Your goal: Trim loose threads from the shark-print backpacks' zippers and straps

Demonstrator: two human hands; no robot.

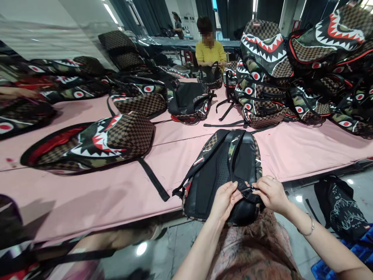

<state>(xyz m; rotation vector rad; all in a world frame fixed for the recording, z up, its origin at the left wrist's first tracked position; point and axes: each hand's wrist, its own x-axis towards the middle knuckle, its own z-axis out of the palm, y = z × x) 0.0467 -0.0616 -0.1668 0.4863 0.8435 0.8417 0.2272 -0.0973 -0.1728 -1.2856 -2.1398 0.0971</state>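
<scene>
A black-backed backpack [211, 175] with checked and camouflage edges lies on the table's near edge, its shoulder straps facing up. My left hand [225, 198] is closed on the lower part of a black shoulder strap [233, 155], thumb on top. Close by on the right, my right hand [271, 192] pinches the same strap's lower end, fingertips together. Between the two hands shows a small dark, shiny piece [247, 189], perhaps a buckle; its kind is too small to make out. A bracelet circles my right wrist.
On the pink-covered table [180, 151], a shark-mouth backpack [116, 142] lies to the left. Stacked backpacks [262, 74] rise at the back right. Across the table a person in yellow [210, 52] handles a bag. A black backpack [340, 206] rests on the floor at right.
</scene>
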